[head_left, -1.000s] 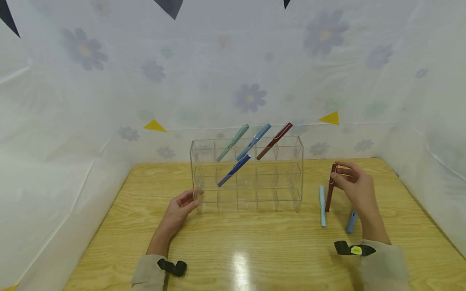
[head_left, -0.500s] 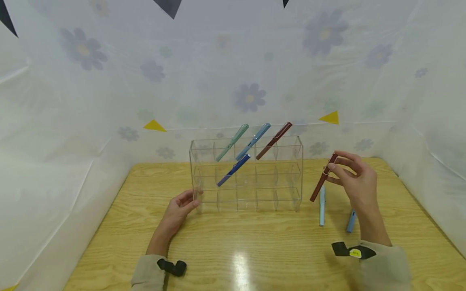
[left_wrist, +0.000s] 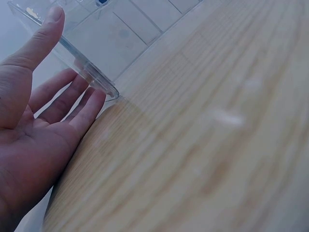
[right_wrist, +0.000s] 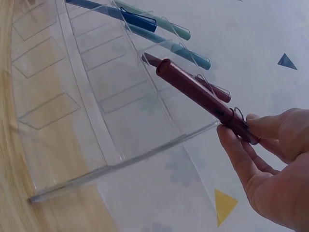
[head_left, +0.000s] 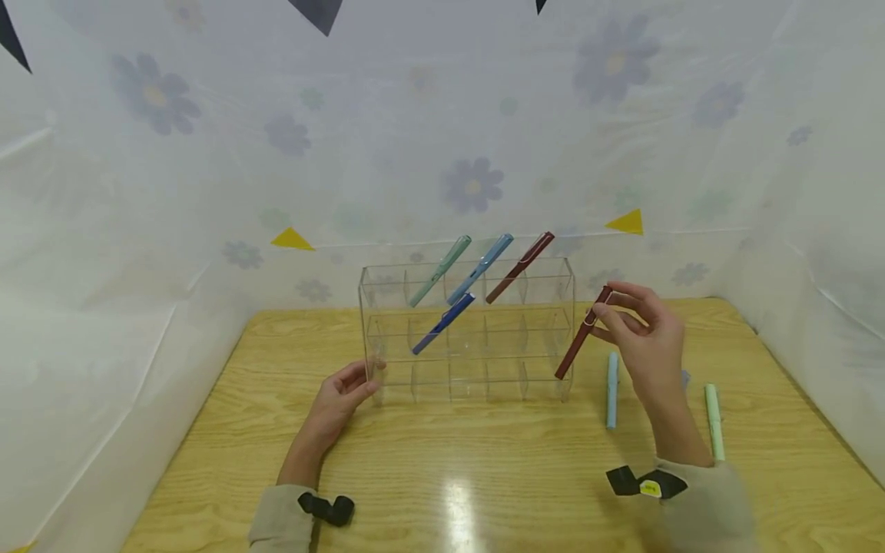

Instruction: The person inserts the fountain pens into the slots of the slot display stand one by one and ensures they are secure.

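A clear acrylic pen rack with rows of compartments stands mid-table. My left hand holds its left end, thumb at the front and fingers against the outer side, as the left wrist view shows. With fingertips and thumb, my right hand pinches a dark red capped pen by its clip end. The pen tilts, its lower end overlapping the rack's right side. Tilted in the top row are a mint green pen, a light blue pen and another dark red pen. A dark blue pen leans in the middle row.
On the wooden table, a pale blue pen lies right of the rack. A pale green pen lies farther right, and a blue pen is mostly hidden behind my right wrist. Flowered white sheeting encloses the table.
My right hand has raised the dark red pen, tilted it and moved it left to the rack's right side. The pale green pen has come into view. The left hand stays put.
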`<act>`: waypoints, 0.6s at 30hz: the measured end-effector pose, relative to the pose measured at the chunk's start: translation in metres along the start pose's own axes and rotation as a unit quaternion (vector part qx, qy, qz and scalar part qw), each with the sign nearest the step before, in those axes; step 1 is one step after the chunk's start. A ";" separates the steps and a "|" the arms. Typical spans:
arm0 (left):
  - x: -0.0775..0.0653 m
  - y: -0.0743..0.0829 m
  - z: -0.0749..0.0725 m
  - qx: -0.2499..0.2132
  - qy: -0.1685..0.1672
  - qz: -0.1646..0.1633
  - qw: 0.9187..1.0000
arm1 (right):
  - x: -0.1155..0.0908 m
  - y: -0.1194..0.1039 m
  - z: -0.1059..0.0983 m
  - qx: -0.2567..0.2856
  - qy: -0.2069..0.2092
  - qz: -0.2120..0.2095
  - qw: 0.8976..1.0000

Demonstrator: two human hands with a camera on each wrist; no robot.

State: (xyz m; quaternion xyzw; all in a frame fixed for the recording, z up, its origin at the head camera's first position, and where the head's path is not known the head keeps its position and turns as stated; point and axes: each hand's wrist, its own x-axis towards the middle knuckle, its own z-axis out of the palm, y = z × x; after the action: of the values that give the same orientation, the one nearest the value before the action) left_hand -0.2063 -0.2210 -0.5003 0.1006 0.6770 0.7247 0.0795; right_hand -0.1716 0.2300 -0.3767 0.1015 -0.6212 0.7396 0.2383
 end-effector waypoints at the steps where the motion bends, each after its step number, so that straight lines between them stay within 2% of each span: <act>1: 0.000 0.000 0.000 0.000 0.000 0.000 1.000 | 0.000 0.000 0.003 0.003 0.001 -0.004 1.000; 12: 0.000 0.002 0.001 0.012 0.014 -0.023 1.000 | 0.017 -0.003 0.043 0.043 0.024 -0.085 0.995; 18: -0.001 0.000 0.000 0.016 0.001 -0.002 1.000 | 0.023 0.003 0.062 0.050 0.035 -0.101 0.993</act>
State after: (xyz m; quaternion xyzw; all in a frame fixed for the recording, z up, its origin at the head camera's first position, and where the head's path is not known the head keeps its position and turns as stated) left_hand -0.2056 -0.2209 -0.5001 0.0994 0.6890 0.7136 0.0789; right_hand -0.2015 0.1749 -0.3564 0.1495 -0.5613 0.7449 0.3282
